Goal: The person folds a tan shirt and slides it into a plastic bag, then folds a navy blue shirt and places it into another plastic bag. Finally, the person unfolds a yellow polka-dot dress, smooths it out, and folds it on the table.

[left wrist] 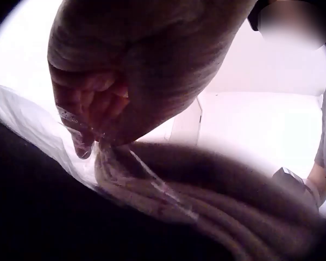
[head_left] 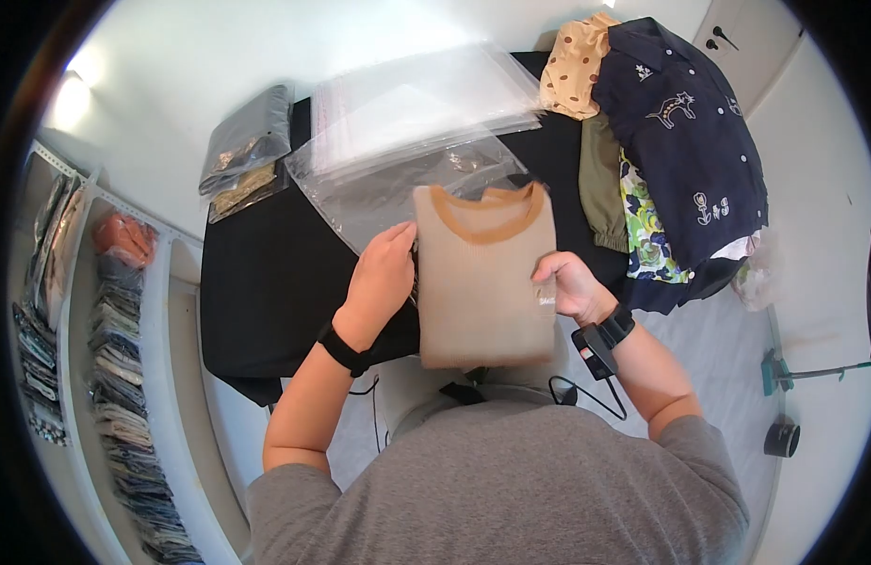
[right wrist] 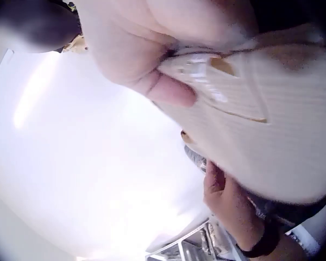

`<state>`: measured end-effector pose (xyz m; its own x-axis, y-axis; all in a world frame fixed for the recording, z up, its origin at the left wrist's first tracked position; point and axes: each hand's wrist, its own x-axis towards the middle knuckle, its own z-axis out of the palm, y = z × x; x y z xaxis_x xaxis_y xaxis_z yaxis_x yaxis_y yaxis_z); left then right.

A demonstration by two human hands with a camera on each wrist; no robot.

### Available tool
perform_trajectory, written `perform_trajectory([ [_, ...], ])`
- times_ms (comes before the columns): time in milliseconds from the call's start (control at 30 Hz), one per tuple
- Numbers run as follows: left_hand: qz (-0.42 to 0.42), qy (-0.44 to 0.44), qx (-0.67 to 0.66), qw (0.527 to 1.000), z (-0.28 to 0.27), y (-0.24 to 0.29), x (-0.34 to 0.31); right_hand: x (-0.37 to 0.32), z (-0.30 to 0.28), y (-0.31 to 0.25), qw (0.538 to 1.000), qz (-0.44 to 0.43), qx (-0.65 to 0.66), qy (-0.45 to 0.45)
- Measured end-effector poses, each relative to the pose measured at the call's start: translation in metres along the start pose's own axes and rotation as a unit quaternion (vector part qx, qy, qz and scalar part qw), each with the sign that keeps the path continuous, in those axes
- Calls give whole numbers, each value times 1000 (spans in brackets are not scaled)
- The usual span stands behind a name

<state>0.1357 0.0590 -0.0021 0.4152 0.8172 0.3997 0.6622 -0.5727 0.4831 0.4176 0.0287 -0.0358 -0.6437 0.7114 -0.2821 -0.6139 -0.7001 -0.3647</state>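
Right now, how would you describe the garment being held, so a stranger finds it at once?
Find the black table; at its near edge the person holds a folded beige sweater by both sides. Unlike the clear bags behind and the navy shirt beside it, it is plain with a darker tan collar.

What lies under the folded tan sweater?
A clear bag on the black table runs beneath the sweater; the sweater covers the rest. The left hand and right hand grip its sides.
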Motion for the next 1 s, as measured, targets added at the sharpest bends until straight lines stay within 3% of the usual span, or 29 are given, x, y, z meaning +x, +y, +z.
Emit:
perform_trajectory([
  [67,3,24,24,999,-2,2,1,-3,6,-3,1000,4,-13,-28],
  [167,-21,-3,22,1000,-6,6,11,-3,17,-4,999,8,-40,25],
  [233,-17,-83,60,995,-5,-3,18,-1,20,-3,996,-1,-66,61],
  [367,-30,-103,71,992,-9,-7,32,2,21,-9,996,23,-66,63],
  [433,28,107,113,988,-9,5,34,3,20,-8,996,23,-62,53],
  [467,30,108,114,987,-9,7,34,3,21,-9,996,22,-63,51],
  [667,65,61,155,984,-6,6,28,16,30,-14,995,47,-85,33],
  [733,29,-15,166,986,-11,9,28,26,32,-17,986,73,-152,8],
  [833,25,-19,201,979,-17,8,34,39,33,-20,992,98,-83,13],
  [1000,36,-39,267,962,-22,6,48,46,41,-21,987,123,-100,10],
])
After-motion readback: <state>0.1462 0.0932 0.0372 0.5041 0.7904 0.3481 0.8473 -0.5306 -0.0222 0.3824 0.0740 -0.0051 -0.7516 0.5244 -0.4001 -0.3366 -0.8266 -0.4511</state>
